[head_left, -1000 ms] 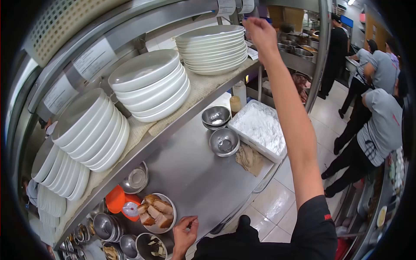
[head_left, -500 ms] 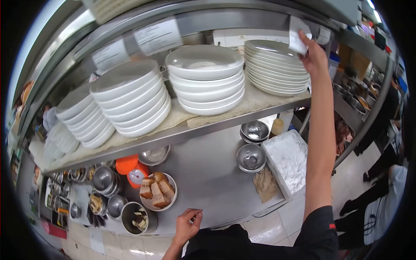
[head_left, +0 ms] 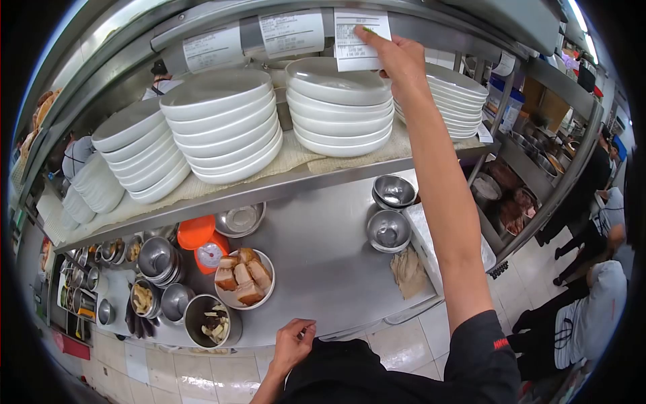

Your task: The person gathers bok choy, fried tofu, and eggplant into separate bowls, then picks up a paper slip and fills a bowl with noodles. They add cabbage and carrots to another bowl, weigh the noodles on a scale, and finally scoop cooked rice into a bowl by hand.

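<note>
High at the rail, my right hand (head_left: 405, 64) is closed on a printed order ticket (head_left: 350, 52), its thumb side and index finger across the paper. Two more printed slips, one beside the other, hang from the rail to the left: a nearer ticket (head_left: 291, 35) and a farther ticket (head_left: 212, 50). Directly below the held ticket stands a stack of white plates (head_left: 343, 126) on the shelf. My left hand (head_left: 294, 342) is low at the counter's front edge, fingers curled in and nothing visible in them. A bowl of cooked pork belly chunks (head_left: 243, 279) lies nearest to it.
More plate stacks (head_left: 225, 138) line the cloth-covered shelf. On the steel counter (head_left: 323, 269) sit metal bowls (head_left: 389, 230), an orange scale (head_left: 210, 252), a pot with pale pieces (head_left: 212, 323), a brown cloth (head_left: 408, 273) and a white tray (head_left: 431, 249). People stand at the right.
My right hand has carried the ticket leftward along the rail, from above the right plate stack to beside the other slips. The view has shifted slightly; my left hand stays low and curled.
</note>
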Demonstrator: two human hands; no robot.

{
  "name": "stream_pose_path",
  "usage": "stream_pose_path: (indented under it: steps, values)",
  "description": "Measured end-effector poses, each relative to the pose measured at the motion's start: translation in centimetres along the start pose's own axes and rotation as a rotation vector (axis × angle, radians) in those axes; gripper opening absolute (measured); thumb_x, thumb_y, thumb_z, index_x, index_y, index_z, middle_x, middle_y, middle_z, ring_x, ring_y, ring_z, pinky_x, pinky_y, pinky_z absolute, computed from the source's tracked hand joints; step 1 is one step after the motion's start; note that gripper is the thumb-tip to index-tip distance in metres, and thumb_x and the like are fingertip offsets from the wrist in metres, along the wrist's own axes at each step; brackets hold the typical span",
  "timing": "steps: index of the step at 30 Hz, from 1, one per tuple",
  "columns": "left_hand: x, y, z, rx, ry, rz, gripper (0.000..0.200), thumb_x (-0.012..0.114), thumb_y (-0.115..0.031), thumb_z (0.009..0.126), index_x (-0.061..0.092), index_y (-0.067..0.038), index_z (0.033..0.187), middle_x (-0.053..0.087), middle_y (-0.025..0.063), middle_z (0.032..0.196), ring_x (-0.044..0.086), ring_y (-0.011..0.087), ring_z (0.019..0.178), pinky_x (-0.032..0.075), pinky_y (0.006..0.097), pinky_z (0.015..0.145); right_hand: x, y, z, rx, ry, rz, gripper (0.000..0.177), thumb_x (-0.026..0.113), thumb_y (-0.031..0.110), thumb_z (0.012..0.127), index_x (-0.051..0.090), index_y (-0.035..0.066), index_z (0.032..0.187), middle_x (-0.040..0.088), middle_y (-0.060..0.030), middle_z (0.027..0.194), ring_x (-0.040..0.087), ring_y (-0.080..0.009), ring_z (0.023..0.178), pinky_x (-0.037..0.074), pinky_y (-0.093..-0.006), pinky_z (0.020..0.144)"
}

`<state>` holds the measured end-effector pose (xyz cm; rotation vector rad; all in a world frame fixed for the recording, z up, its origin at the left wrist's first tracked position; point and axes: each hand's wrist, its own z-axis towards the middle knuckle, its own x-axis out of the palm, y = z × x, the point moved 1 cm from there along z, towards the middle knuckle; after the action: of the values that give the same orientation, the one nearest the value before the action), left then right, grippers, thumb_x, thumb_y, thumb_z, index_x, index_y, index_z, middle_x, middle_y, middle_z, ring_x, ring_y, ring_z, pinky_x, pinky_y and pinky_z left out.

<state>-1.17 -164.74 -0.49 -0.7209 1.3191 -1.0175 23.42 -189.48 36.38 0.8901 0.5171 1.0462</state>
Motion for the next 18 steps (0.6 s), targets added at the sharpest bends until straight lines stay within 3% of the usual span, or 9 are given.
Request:
stream_pose_path:
  steps: [2, 4, 8, 10, 13, 17, 18]
  values:
    - [-0.6, 0.3, -0.7, -0.018, -0.001, 0.006, 0.013, 0.061, -0.008, 0.08, 0.067, -0.002, 0.09, 0.065, 0.0118, 0.081, 0.062, 0.0183, 0.065, 0.049, 0.0272, 0.058, 0.2, -0.1, 0.0, 0.035, -0.024, -0.036, 0.038, 0.076, 0.033, 0.067, 0.069, 0.0, 0.082, 0.067, -0.0071, 0.08, 0.061, -0.0114, 0.065, 0.047, -0.0217, 0.064]
    - [-1.1, 0.7, -1.3, -0.034, 0.0, 0.016, 0.013, 0.061, -0.009, 0.08, 0.067, -0.002, 0.089, 0.065, 0.0125, 0.082, 0.063, 0.0202, 0.066, 0.049, 0.0282, 0.057, 0.3, 0.7, -0.4, 0.033, -0.079, -0.104, 0.041, 0.077, 0.039, 0.065, 0.066, 0.003, 0.082, 0.065, -0.0033, 0.073, 0.056, -0.0098, 0.06, 0.042, -0.0242, 0.055]
    - [-1.5, 1.8, -2.0, -0.069, 0.019, -0.02, 0.014, 0.061, -0.009, 0.08, 0.068, -0.003, 0.091, 0.065, 0.0111, 0.081, 0.061, 0.0167, 0.066, 0.048, 0.0271, 0.06, 0.6, 2.0, -1.5, 0.033, -0.107, -0.133, 0.043, 0.075, 0.041, 0.067, 0.066, 0.002, 0.083, 0.065, -0.0045, 0.074, 0.058, -0.0106, 0.063, 0.045, -0.0237, 0.059]
    - [-1.7, 2.0, -2.1, -0.072, 0.037, -0.021, 0.015, 0.061, -0.01, 0.08, 0.068, -0.003, 0.091, 0.065, 0.0111, 0.081, 0.061, 0.0167, 0.066, 0.047, 0.0269, 0.06, 0.3, 2.3, -1.3, 0.048, -0.135, -0.255, 0.051, 0.073, 0.049, 0.067, 0.063, -0.001, 0.067, 0.061, -0.0104, 0.063, 0.054, -0.0167, 0.046, 0.042, -0.0293, 0.045]
    - [-1.7, 2.1, -1.8, -0.059, 0.094, -0.013, 0.015, 0.061, -0.011, 0.08, 0.067, -0.002, 0.091, 0.065, 0.013, 0.082, 0.062, 0.0205, 0.066, 0.049, 0.0288, 0.06, 0.0, 2.5, -1.2, 0.044, -0.154, -0.413, 0.057, 0.071, 0.055, 0.065, 0.063, -0.002, 0.065, 0.062, -0.0116, 0.062, 0.056, -0.0161, 0.046, 0.045, -0.028, 0.047]
    - [-0.7, 2.8, -1.1, -0.056, 0.176, -0.046, 0.015, 0.061, -0.011, 0.08, 0.067, -0.003, 0.091, 0.065, 0.0128, 0.082, 0.062, 0.0207, 0.067, 0.049, 0.0285, 0.06, -1.6, 2.2, -2.9, 0.041, -0.178, -0.358, 0.058, 0.068, 0.057, 0.067, 0.065, -0.001, 0.066, 0.063, -0.0116, 0.062, 0.059, -0.0159, 0.051, 0.047, -0.0291, 0.05]
    - [-0.4, 2.9, -0.9, -0.032, 0.203, -0.04, 0.015, 0.061, -0.011, 0.08, 0.067, -0.002, 0.091, 0.065, 0.0127, 0.083, 0.062, 0.0208, 0.067, 0.049, 0.0287, 0.06, -2.6, 1.8, -3.3, 0.023, -0.177, -0.377, 0.056, 0.068, 0.054, 0.068, 0.065, -0.001, 0.075, 0.064, -0.0127, 0.07, 0.061, -0.0173, 0.058, 0.048, -0.0301, 0.053]
